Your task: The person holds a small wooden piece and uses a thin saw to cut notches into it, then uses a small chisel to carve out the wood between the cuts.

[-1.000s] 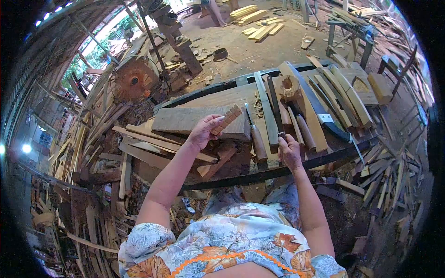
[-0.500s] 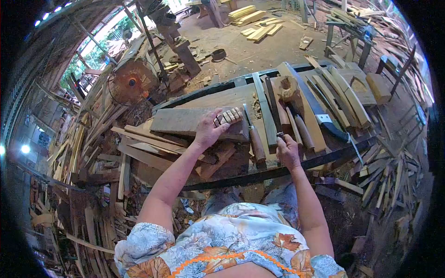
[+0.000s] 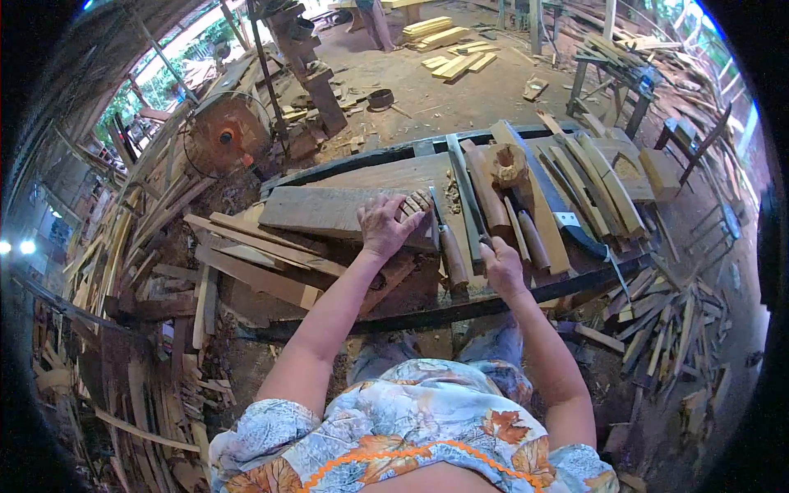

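Observation:
My left hand [image 3: 383, 223] is closed round a small carved wooden piece [image 3: 417, 205] with ridges, above the right end of a thick plank [image 3: 320, 212]. My right hand [image 3: 502, 264] pinches a small dark object that I cannot make out, near the bench's front edge. Between the hands lies a chisel with a wooden handle [image 3: 453, 256]. Another wooden handle [image 3: 534, 240] lies just beyond my right hand. A hollowed wooden block [image 3: 507, 165] stands farther back, beside a handsaw with a black handle [image 3: 585, 240].
The workbench [image 3: 460, 306] has a dark front edge. Long wood strips [image 3: 612, 185] lie on its right part, and loose boards [image 3: 255, 275] on its left. A round fan [image 3: 226, 136] stands at the back left. Yellow planks [image 3: 460, 64] lie on the ground. A person's legs [image 3: 375, 25] show at the top.
My left hand has moved slightly right with the carved piece and turned it to a steeper tilt. A dark strip near the hollowed block now shows as a brown wooden piece. The view has shifted slightly.

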Motion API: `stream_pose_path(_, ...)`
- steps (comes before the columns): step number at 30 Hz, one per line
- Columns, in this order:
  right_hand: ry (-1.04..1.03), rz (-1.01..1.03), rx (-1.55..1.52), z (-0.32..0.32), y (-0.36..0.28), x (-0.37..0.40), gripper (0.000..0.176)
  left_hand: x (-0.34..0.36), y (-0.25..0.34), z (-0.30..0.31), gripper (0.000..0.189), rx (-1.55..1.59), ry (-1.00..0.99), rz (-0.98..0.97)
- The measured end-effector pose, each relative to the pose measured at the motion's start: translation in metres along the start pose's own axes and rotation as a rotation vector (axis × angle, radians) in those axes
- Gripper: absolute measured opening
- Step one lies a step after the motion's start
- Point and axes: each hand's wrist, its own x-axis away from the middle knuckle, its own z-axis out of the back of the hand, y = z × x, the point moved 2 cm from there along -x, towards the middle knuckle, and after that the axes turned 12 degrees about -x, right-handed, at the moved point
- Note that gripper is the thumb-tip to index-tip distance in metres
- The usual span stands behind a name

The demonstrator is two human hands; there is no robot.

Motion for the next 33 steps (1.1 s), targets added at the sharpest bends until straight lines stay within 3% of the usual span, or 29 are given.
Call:
stream_pose_path(2, -0.095, -0.095, 0.019, -0.005, -0.036, -0.003, 0.034, 0.0, -0.001, -0.001, 0.054, 0.006, 0.024, -0.003)
stream_pose_path(6, -0.153, 0.057, 0.262, -0.025, -0.076, -0.015, 0.031, -0.004, -0.001, 0.008, 0.054, -0.026, 0.017, -0.019)
stream_pose_path(9, -0.187, 0.001, 0.429, -0.034, -0.075, -0.025, 0.03, -0.002, 0.0, 0.007, 0.052, 0.0, 0.038, -0.031)
stream_pose_path(23, -0.188, 0.07, 0.486, -0.04, -0.064, -0.018, 0.026, -0.002, -0.002, 0.003, 0.052, -0.017, 0.093, -0.017)
stream_pose_path(27, -0.179, 0.121, 0.481, -0.018, -0.064, 0.015, 0.023, -0.002, -0.002, 0.005, 0.054, 0.033, 0.048, -0.013)
stream_pose_path(33, -0.207, 0.033, 0.478, 0.015, -0.066, 0.065, 0.016, -0.006, -0.006, -0.005, 0.053, 0.014, 0.109, -0.041)
